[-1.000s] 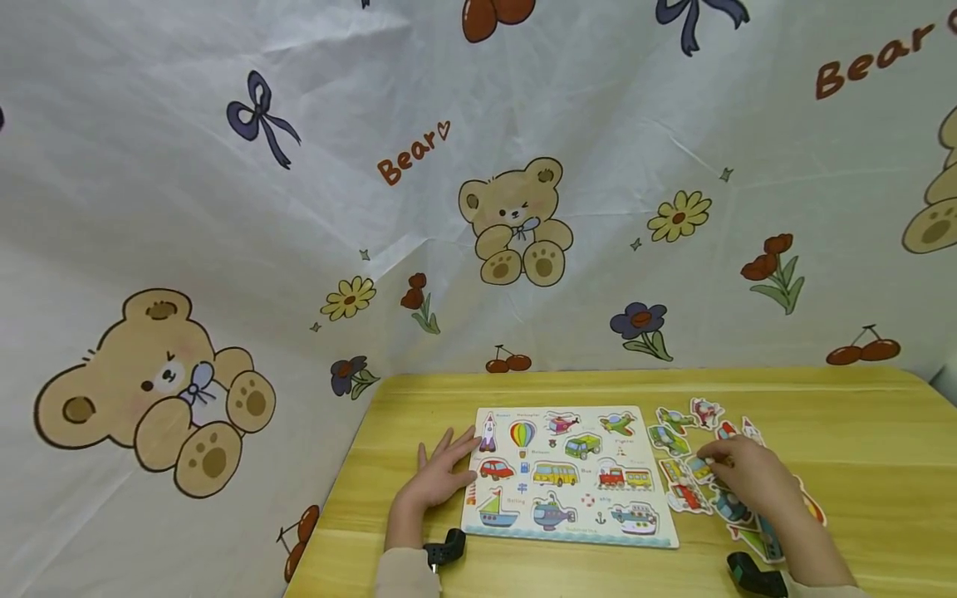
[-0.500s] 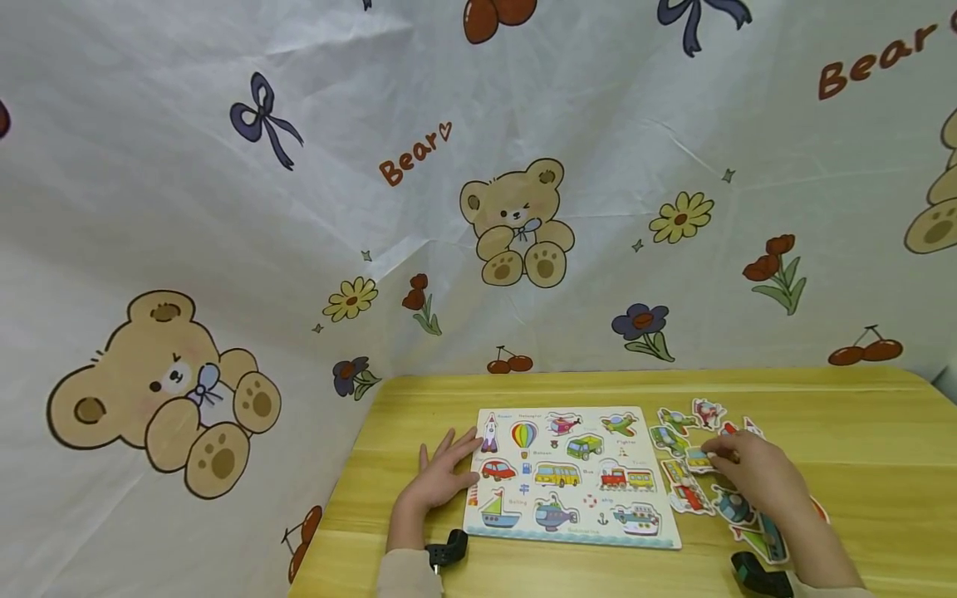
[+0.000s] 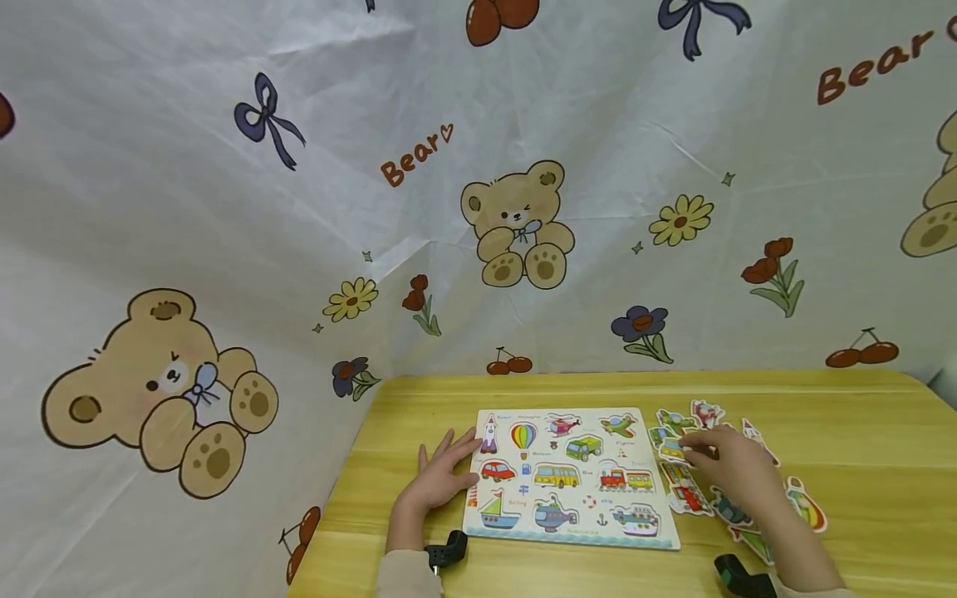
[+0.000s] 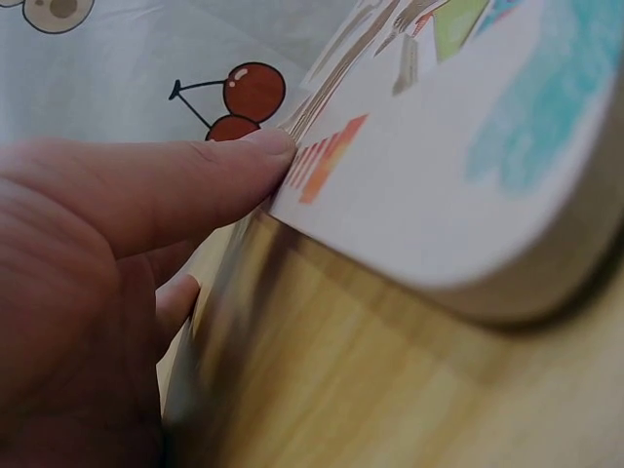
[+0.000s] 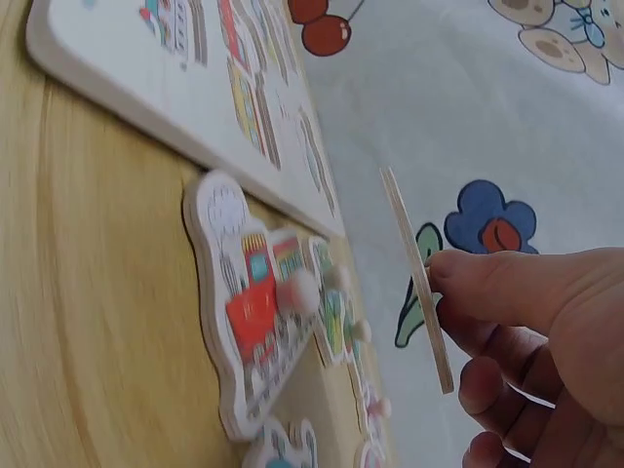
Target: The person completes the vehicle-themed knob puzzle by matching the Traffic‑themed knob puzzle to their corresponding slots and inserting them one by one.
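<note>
My right hand (image 3: 736, 469) pinches a flat yellow bus puzzle piece (image 3: 671, 450) between thumb and fingers. In the right wrist view this piece (image 5: 417, 283) shows edge-on, raised off the table. It overlaps a green truck piece (image 3: 660, 436) in the head view. My left hand (image 3: 434, 477), fingers spread, rests at the left edge of the white vehicle puzzle board (image 3: 601, 538). Its thumb (image 4: 195, 175) touches the board's edge in the left wrist view. Beside the board lies a knobbed train piece (image 5: 255, 312).
More loose pieces lie right of the board: a green plane (image 3: 675, 421), a helicopter (image 3: 706, 413), a rocket (image 3: 758, 436), a balloon (image 3: 806, 505) and a sailboat (image 3: 755, 544), partly behind the right arm. A bear-print cloth (image 3: 576, 332) hangs behind the wooden table (image 3: 882, 465).
My right hand has lifted the bus piece from the pile and moved it left and slightly away, toward the board's right edge. The left hand has stayed in place.
</note>
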The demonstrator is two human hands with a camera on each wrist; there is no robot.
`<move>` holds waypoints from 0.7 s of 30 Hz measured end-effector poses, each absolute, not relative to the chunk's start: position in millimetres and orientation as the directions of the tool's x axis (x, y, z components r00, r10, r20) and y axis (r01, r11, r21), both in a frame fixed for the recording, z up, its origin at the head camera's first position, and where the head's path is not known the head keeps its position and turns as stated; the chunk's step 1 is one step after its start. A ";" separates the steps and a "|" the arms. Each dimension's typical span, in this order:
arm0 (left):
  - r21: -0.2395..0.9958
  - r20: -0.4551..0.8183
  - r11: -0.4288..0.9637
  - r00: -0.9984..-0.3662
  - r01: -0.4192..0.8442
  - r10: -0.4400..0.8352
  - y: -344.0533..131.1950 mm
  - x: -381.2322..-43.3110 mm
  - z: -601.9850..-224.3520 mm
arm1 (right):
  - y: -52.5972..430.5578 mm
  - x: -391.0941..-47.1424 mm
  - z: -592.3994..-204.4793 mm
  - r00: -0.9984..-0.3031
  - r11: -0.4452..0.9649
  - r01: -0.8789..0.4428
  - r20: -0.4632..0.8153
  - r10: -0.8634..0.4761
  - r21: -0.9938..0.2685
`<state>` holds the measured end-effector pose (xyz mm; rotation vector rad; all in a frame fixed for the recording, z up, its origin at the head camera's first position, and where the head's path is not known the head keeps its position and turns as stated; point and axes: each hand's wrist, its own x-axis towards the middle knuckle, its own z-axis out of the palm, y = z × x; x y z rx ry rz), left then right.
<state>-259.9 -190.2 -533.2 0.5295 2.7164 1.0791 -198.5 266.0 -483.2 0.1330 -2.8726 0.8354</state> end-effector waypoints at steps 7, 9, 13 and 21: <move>0.679 -0.026 0.686 -0.925 0.263 0.380 -189.4 -260.3 -532.9 | 241.2 -202.5 -477.0 -0.985 0.835 -0.139 0.164 -0.059 -0.532; 0.679 -0.028 0.685 -0.924 0.262 0.381 -189.9 -260.1 -533.1 | 232.9 -203.3 -474.9 -0.984 0.828 -0.149 0.161 -0.071 -0.541; 0.677 -0.026 0.688 -0.925 0.263 0.379 -190.0 -260.4 -534.3 | 214.4 -204.2 -471.8 -0.981 0.797 -0.179 0.165 -0.100 -0.577; 0.686 -0.015 0.674 -0.921 0.274 0.390 -191.6 -260.3 -535.0 | 179.4 -205.2 -481.6 -0.972 0.770 -0.230 0.173 -0.157 -0.596</move>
